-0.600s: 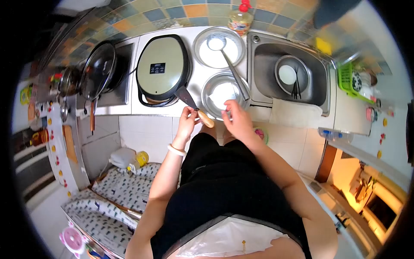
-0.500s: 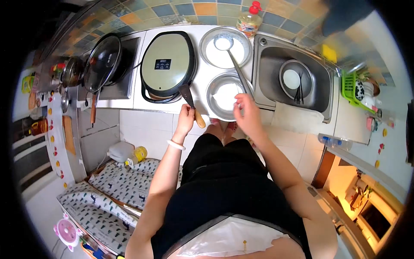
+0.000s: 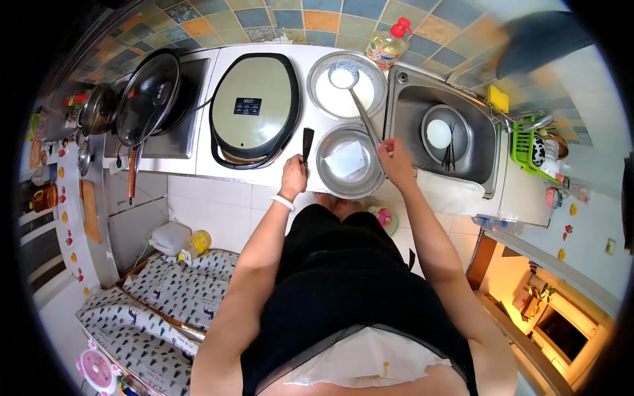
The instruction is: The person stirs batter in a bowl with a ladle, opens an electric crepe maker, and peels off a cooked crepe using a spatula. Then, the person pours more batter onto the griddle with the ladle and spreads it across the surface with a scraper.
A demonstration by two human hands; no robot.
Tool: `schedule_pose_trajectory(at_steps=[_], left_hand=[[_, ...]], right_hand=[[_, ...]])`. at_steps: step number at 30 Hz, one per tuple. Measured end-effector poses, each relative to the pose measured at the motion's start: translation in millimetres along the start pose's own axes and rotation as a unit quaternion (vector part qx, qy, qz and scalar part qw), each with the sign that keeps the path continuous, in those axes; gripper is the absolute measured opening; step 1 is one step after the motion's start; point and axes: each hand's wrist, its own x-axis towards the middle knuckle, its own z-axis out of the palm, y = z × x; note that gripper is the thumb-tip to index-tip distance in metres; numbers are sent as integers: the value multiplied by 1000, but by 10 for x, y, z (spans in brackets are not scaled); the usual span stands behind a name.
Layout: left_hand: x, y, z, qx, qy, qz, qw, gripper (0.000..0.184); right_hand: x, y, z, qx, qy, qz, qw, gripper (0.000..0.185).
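Note:
My left hand [image 3: 294, 177] is closed around the handle of a spatula [image 3: 308, 142], its dark blade pointing away from me over the counter's front edge. To its left is a lidded electric griddle [image 3: 264, 129] with the lid down. My right hand [image 3: 397, 162] has its fingers closed at the handle end of a ladle [image 3: 363, 112]. The ladle's head rests in a metal basin of white liquid [image 3: 323, 92]. Nearer to me stands a second metal basin [image 3: 325, 173] with a pale four-sided patch inside; I cannot tell what that is.
An oil bottle with a red cap [image 3: 388, 43] stands behind the basins. The sink [image 3: 413, 105] at right holds a metal bowl with a white dish and dark chopsticks. A cloth [image 3: 449, 193] hangs over the sink's front edge. A lidded wok [image 3: 148, 99] sits on the stove at left.
My right hand has moved right and closed on the ladle's handle end. In my left hand the spatula has turned more upright, its wooden handle now hidden. The view has shifted slightly.

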Motion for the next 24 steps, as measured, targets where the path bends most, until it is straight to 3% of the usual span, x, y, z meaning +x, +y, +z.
schedule_pose_trajectory(at_steps=[3, 6, 9, 12, 15, 18, 21, 24], left_hand=[[42, 13, -18, -9, 6, -2, 1000, 17], [34, 116, -39, -12, 25, -11, 1000, 21], [37, 323, -47, 38, 125, 26, 991, 24], [101, 692, -173, -31, 147, 33, 988, 28], [228, 901, -117, -79, 151, 38, 985, 30], [332, 1093, -87, -91, 136, 41, 986, 34], [548, 1035, 111, -213, 123, 5, 969, 41], [826, 1048, 202, -233, 103, -89, 963, 50]], right_hand=[[72, 32, 98, 129, -65, 108, 984, 37], [137, -34, 41, 267, -135, 212, 930, 33], [134, -101, -59, 287, -127, 217, 924, 28], [146, 16, -145, 205, -116, 144, 961, 26], [110, 178, -239, 7, -17, -60, 998, 25], [-67, -219, -551, -93, 0, -86, 992, 29], [-100, -71, -604, -177, 44, -143, 973, 36], [-12, -39, -684, -258, -7, -149, 955, 46]])
